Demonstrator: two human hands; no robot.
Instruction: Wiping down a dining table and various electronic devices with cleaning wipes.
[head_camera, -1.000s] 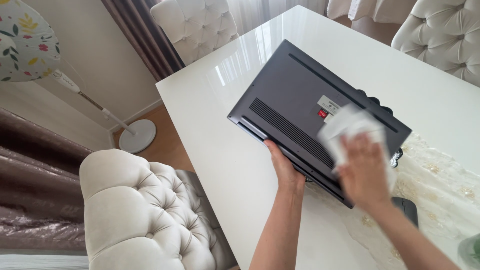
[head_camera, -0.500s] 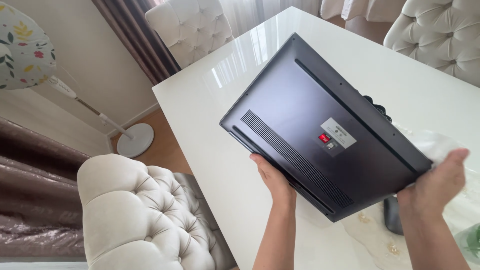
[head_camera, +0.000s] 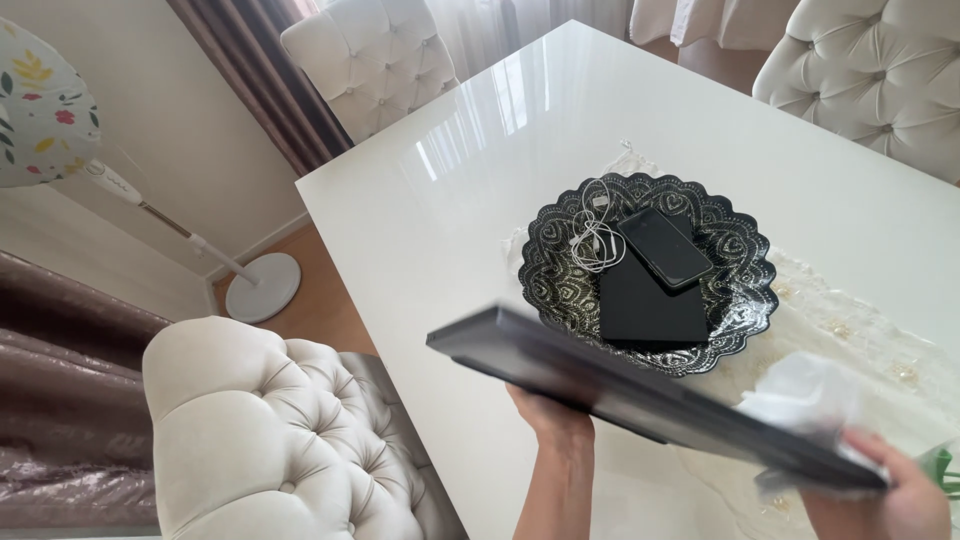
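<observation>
I hold a closed dark grey laptop (head_camera: 620, 385) almost edge-on above the white table (head_camera: 450, 230). My left hand (head_camera: 548, 412) grips it from below near its left end. My right hand (head_camera: 905, 495) holds its right end together with a crumpled white cloth (head_camera: 805, 395). Behind the laptop a dark ornate patterned dish (head_camera: 740, 290) sits on a cream lace runner (head_camera: 870, 345). In the dish lie a black phone (head_camera: 664, 247), a flat black case (head_camera: 650, 305) and tangled white earphones (head_camera: 592, 232).
Tufted cream chairs stand around the table: one at lower left (head_camera: 260, 440), one at the far corner (head_camera: 370, 60), one at the right (head_camera: 870, 70). A standing fan with a floral cover (head_camera: 45, 100) has its round base (head_camera: 262, 286) on the wooden floor.
The laptop has tipped from showing its underside to lying nearly flat and edge-on, lower in view. The dish with the phone behind it has come into sight. My right hand has dropped with the cloth.
</observation>
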